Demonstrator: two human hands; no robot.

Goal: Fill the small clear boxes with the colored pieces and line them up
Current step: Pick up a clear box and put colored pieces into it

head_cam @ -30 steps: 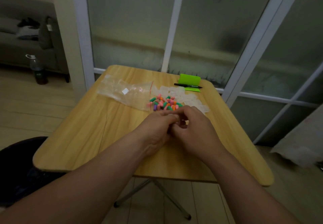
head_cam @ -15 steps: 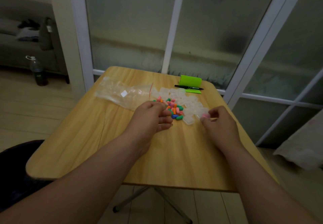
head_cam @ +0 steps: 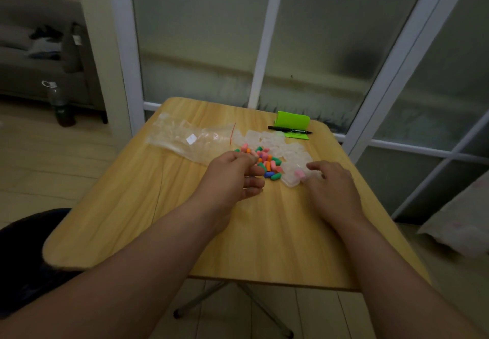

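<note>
**Hands part: one to the pile, one to the boxes**

A second ago both hands were pressed together at the near edge of the pile. Now they are well apart. The left hand (head_cam: 232, 172) has gone to the coloured pieces (head_cam: 266, 162) heaped mid-table, its fingers curled with the tips down among them. The right hand (head_cam: 332, 188) has swung out to the clear boxes (head_cam: 289, 151) clustered just right of the pile. It lies low with its fingers bent against the nearest box (head_cam: 289, 180), and a pink piece (head_cam: 299, 173) sits at that box, right by the fingertips. Since half a second ago little has shifted.

My reading is that one piece is being delivered while the next is being picked, so filling is only just under way. The boxes lie in a loose huddle, not in a row.

Much is unclear. I cannot tell whether the left hand has actually pinched a piece, since its fingers cover the spot. Nor can I tell whether the right hand grips the box or only rests on it, or whether the pink piece is inside or on top. In this dim light the boxes blur together, so lids and count are unreadable. The plastic bag (head_cam: 190, 140) lies left of the pile on the table (head_cam: 158, 219)
</note>
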